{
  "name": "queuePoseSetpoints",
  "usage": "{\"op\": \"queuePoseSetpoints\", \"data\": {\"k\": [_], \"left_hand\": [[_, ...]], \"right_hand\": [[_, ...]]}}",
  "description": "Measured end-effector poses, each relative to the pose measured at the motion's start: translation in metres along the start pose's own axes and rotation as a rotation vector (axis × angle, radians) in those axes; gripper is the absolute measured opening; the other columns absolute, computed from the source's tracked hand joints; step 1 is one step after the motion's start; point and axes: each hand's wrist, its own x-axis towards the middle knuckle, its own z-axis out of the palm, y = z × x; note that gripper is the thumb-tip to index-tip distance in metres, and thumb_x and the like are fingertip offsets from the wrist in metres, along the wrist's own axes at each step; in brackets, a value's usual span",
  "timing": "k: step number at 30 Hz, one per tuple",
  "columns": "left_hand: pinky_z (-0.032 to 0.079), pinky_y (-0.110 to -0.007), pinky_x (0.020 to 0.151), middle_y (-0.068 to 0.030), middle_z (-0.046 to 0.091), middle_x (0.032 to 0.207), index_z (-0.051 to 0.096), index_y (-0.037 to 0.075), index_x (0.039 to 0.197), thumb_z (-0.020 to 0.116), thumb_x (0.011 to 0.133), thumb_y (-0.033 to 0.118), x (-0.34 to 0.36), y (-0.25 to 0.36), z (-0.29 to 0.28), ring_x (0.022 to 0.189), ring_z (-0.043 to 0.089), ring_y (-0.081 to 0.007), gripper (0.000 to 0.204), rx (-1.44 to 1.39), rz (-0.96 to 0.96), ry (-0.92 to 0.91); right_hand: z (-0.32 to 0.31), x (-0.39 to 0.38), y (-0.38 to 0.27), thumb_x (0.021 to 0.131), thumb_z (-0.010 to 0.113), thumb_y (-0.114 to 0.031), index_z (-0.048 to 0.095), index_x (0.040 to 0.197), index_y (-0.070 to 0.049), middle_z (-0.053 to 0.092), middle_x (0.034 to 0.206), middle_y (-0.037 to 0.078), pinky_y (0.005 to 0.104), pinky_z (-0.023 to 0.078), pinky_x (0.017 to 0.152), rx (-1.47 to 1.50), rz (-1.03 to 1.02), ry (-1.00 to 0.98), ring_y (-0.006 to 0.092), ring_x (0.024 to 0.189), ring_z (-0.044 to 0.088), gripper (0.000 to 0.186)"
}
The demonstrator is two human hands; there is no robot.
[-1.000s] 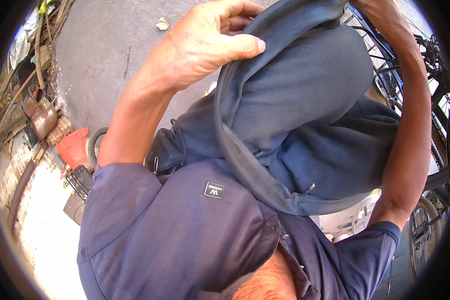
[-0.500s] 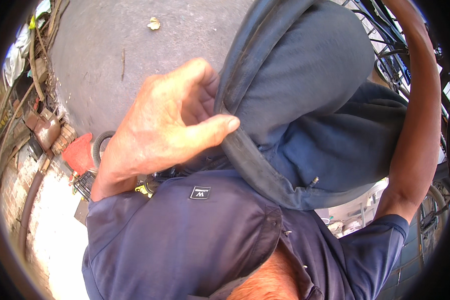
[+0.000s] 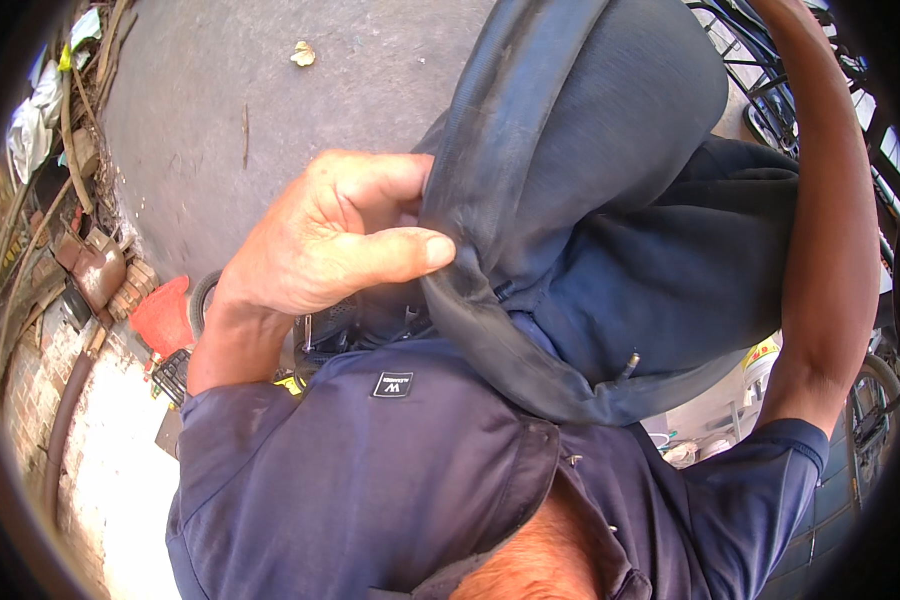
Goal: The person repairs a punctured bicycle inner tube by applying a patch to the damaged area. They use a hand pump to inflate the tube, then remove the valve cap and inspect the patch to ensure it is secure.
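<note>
A black bicycle inner tube (image 3: 510,345) hangs in a long loop across my lap. Its upper part runs flattened over my dark trouser leg (image 3: 630,130) and out past the top edge. My left hand (image 3: 305,235) pinches the tube at the bend, thumb on the near side and fingers behind it, partly hidden. Lower down, a short metal valve stem (image 3: 631,364) sticks up from the tube in front of my chest. My right forearm (image 3: 832,230) reaches up along the right side, and its hand lies beyond the top edge.
Bicycle parts (image 3: 760,60) crowd the upper right, with a wheel (image 3: 875,385) below them. At left are a red cloth-like object (image 3: 163,315), a black basket (image 3: 173,375), bricks (image 3: 130,287) and branches. A dry leaf (image 3: 303,53) and a twig lie on the concrete ground.
My left hand has shifted slightly left, its fingers lower and closer around the tube. The tube's upper stretch has turned and shows a wider flat face.
</note>
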Motion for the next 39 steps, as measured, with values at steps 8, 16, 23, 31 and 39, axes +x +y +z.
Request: {"op": "queuePoseSetpoints", "data": {"k": [8,16,23,31,39], "left_hand": [[0.048,-0.027,0.086,-0.0091,0.066,0.103,0.058,-0.007,0.114,0.064,0.082,0.001,0.000,-0.010,-0.002,0.094,0.060,-0.0131,0.034,-0.075,-0.017,-0.066],[0.049,-0.027,0.083,-0.0084,0.067,0.099,0.062,-0.006,0.109,0.069,0.079,0.001,0.005,-0.007,0.001,0.090,0.061,-0.0123,0.032,-0.032,0.010,-0.074],[0.050,-0.026,0.077,-0.0061,0.067,0.090,0.066,-0.005,0.098,0.072,0.078,0.005,0.004,-0.002,0.007,0.083,0.062,-0.0103,0.023,-0.039,-0.012,-0.041],[0.050,-0.025,0.075,-0.0068,0.068,0.089,0.066,-0.005,0.099,0.070,0.080,0.008,0.008,-0.008,0.012,0.082,0.062,-0.0108,0.024,-0.048,0.049,0.028],[0.050,-0.025,0.075,-0.0096,0.068,0.093,0.065,-0.006,0.105,0.066,0.083,0.007,0.018,0.003,0.017,0.083,0.062,-0.0123,0.026,-0.126,0.029,0.006]], "right_hand": [[0.007,-0.008,0.001,0.076,0.055,-0.006,0.066,0.093,0.003,0.066,0.082,0.021,0.0364,0.048,0.074,0.127,-0.012,-0.113,0.0283,0.080,0.063,0.023],[0.024,0.006,0.015,0.076,0.066,-0.020,0.069,0.090,0.001,0.063,0.068,0.018,0.0377,0.048,0.060,0.046,0.213,-0.291,0.0253,0.064,0.061,0.025],[0.011,-0.001,-0.002,0.077,0.067,-0.022,0.068,0.089,0.004,0.065,0.071,0.020,0.0369,0.049,0.062,0.055,0.171,-0.323,0.0267,0.066,0.063,0.029],[0.003,-0.019,-0.043,0.081,0.063,-0.017,0.066,0.089,0.005,0.065,0.072,0.016,0.0345,0.048,0.064,0.181,0.025,-0.145,0.0224,0.067,0.062,0.023],[-0.024,-0.053,-0.069,0.087,0.065,-0.021,0.065,0.084,-0.002,0.061,0.065,0.000,0.0213,0.043,0.054,0.765,0.104,-0.318,0.0035,0.060,0.053,0.020]]}}
